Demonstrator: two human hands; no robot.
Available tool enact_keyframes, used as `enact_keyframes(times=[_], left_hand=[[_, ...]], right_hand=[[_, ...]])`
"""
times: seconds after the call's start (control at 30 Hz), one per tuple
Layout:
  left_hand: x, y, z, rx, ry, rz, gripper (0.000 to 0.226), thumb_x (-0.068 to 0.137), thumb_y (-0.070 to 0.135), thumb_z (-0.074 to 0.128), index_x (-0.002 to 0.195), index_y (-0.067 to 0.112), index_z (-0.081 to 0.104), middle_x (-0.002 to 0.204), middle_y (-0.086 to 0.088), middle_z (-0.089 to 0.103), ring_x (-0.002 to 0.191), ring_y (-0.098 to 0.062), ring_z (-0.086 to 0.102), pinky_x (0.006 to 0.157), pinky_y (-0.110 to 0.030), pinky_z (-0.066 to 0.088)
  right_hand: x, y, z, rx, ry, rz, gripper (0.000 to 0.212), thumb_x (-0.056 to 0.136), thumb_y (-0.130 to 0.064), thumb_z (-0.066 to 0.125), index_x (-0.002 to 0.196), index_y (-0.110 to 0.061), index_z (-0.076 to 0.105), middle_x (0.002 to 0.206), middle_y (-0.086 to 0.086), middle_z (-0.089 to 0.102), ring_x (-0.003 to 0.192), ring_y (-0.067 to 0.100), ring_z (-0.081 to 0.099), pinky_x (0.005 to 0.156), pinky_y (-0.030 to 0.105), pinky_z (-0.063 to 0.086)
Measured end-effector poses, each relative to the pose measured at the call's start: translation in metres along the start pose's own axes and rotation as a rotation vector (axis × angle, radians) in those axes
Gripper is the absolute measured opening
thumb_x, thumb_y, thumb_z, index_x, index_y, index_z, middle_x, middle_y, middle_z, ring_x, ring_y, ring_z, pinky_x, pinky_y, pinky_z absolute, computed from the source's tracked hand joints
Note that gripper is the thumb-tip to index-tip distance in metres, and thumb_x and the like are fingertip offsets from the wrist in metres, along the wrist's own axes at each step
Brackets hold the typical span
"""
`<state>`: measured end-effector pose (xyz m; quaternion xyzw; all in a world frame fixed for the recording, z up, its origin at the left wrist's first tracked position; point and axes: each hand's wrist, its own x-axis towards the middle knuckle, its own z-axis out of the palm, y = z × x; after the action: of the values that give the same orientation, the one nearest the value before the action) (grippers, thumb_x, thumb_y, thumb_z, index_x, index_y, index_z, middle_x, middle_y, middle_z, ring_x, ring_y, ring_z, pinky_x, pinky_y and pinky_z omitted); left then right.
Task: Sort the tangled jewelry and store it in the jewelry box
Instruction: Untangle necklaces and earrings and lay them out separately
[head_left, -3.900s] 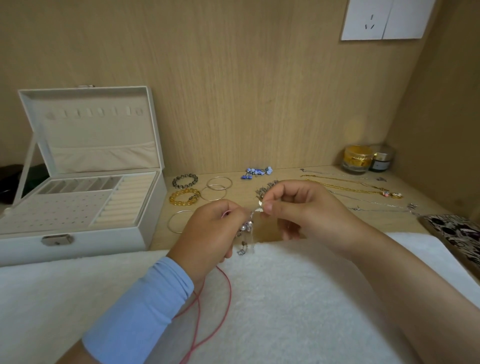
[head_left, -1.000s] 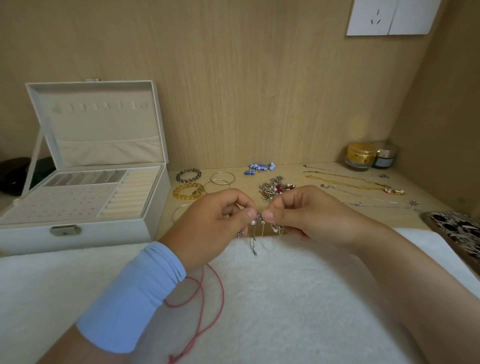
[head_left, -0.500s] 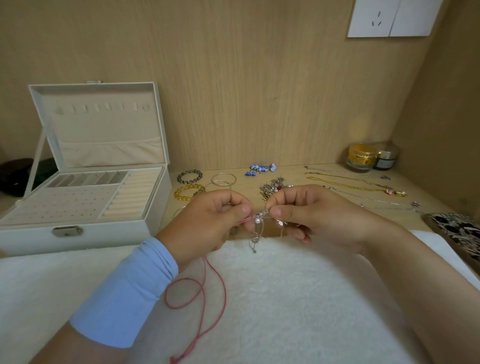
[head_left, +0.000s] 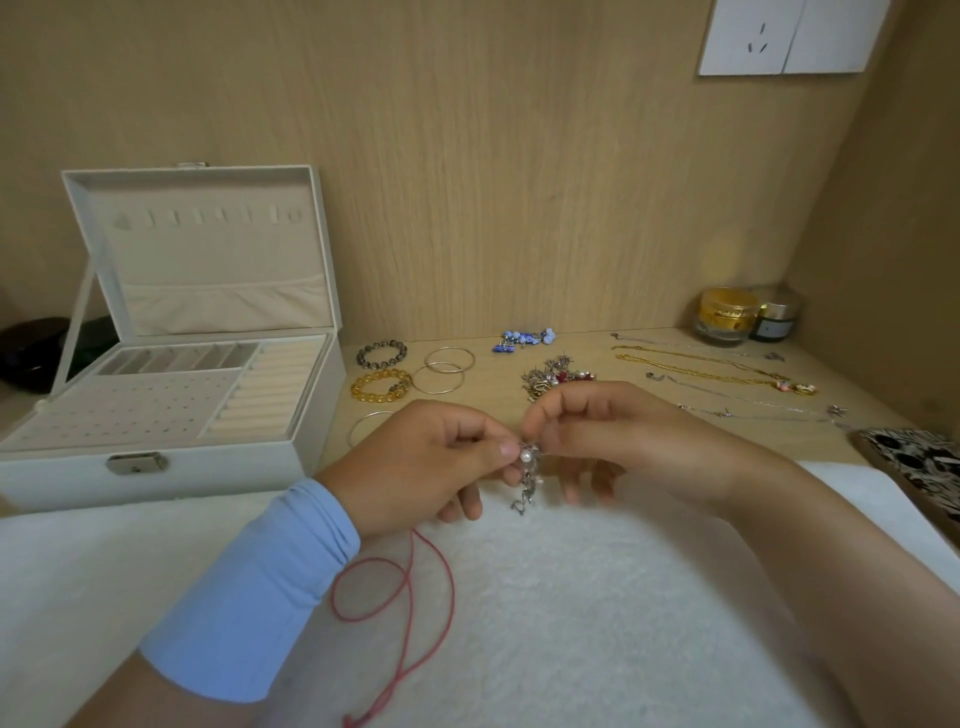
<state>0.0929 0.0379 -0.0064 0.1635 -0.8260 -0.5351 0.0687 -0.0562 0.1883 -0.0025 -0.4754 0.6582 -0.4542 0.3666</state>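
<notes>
My left hand (head_left: 426, 462) and my right hand (head_left: 597, 431) meet above the white towel (head_left: 597, 623), both pinching a small tangle of silver chain with a pearl (head_left: 525, 470). A red cord (head_left: 410, 608) trails from under my left hand down across the towel. The white jewelry box (head_left: 171, 395) stands open at the left, its trays bare. Behind my hands lies a heap of tangled silver and red pieces (head_left: 553, 376).
On the wooden desk lie beaded bracelets (head_left: 379, 370), thin silver bangles (head_left: 444, 370), blue bead earrings (head_left: 522, 340) and gold and silver necklaces (head_left: 722, 374). Two cosmetic jars (head_left: 745, 314) stand in the back right corner. A patterned black-and-white object (head_left: 919, 462) sits at the right edge.
Both hands stay together on the tangle, fingers shifting slightly. The pearl piece hangs a little lower between them, and the red cord has shifted slightly on the towel.
</notes>
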Motion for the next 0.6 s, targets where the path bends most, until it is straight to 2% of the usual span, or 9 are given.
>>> enact_keyframes(times=[0.07, 0.13, 0.27, 0.4, 0.5, 0.6], left_hand=[[-0.0001, 0.0001, 0.0014, 0.014, -0.015, 0.008, 0.019, 0.099, 0.019, 0.056, 0.088, 0.015, 0.072, 0.083, 0.002, 0.074, 0.053, -0.011, 0.058, 0.046, -0.019, 0.043], [-0.0004, -0.0001, 0.0015, 0.045, -0.023, 0.005, 0.024, 0.1, 0.021, 0.054, 0.084, 0.016, 0.071, 0.081, 0.004, 0.074, 0.055, -0.01, 0.058, 0.046, -0.02, 0.041], [0.0005, -0.0021, 0.0019, 0.047, -0.049, -0.033, 0.029, 0.102, 0.025, 0.05, 0.08, 0.019, 0.068, 0.074, 0.007, 0.069, 0.058, -0.007, 0.053, 0.048, -0.022, 0.039], [0.001, -0.0004, 0.0053, -0.064, -0.056, -0.045, 0.033, 0.104, 0.026, 0.045, 0.079, 0.018, 0.065, 0.077, 0.009, 0.07, 0.062, -0.006, 0.058, 0.051, -0.019, 0.043], [0.0014, -0.0009, 0.006, -0.114, -0.042, -0.036, 0.024, 0.103, 0.023, 0.048, 0.088, 0.015, 0.064, 0.082, 0.004, 0.073, 0.062, -0.008, 0.06, 0.054, -0.019, 0.046], [0.0026, -0.0034, 0.0063, -0.169, -0.012, 0.033, 0.005, 0.1, 0.01, 0.053, 0.1, 0.015, 0.055, 0.078, -0.001, 0.072, 0.057, -0.012, 0.057, 0.049, -0.02, 0.044]], right_hand=[[0.0, -0.0012, 0.0027, -0.005, -0.035, -0.01, 0.027, 0.086, -0.017, 0.072, 0.112, -0.012, 0.068, 0.09, 0.008, 0.074, 0.063, 0.018, 0.062, 0.053, 0.029, 0.045], [0.0002, -0.0005, 0.0022, -0.029, -0.028, -0.026, 0.021, 0.088, -0.011, 0.075, 0.109, -0.011, 0.073, 0.09, 0.008, 0.076, 0.061, 0.018, 0.058, 0.055, 0.03, 0.045], [0.0011, 0.0018, -0.0021, -0.045, 0.039, -0.03, 0.011, 0.085, -0.011, 0.076, 0.095, -0.012, 0.079, 0.084, 0.014, 0.075, 0.058, 0.017, 0.054, 0.056, 0.031, 0.044], [-0.0007, -0.0016, -0.0015, -0.027, 0.009, -0.036, 0.013, 0.089, -0.012, 0.071, 0.1, -0.006, 0.075, 0.09, 0.01, 0.077, 0.057, 0.015, 0.054, 0.055, 0.028, 0.044], [-0.0017, -0.0033, -0.0023, -0.004, 0.013, -0.035, 0.012, 0.092, -0.011, 0.067, 0.1, -0.007, 0.075, 0.087, 0.007, 0.076, 0.056, 0.015, 0.053, 0.053, 0.026, 0.044], [-0.0028, -0.0039, -0.0044, 0.009, 0.032, -0.054, 0.012, 0.094, -0.012, 0.064, 0.097, -0.01, 0.075, 0.084, 0.007, 0.073, 0.056, 0.015, 0.053, 0.052, 0.023, 0.044]])
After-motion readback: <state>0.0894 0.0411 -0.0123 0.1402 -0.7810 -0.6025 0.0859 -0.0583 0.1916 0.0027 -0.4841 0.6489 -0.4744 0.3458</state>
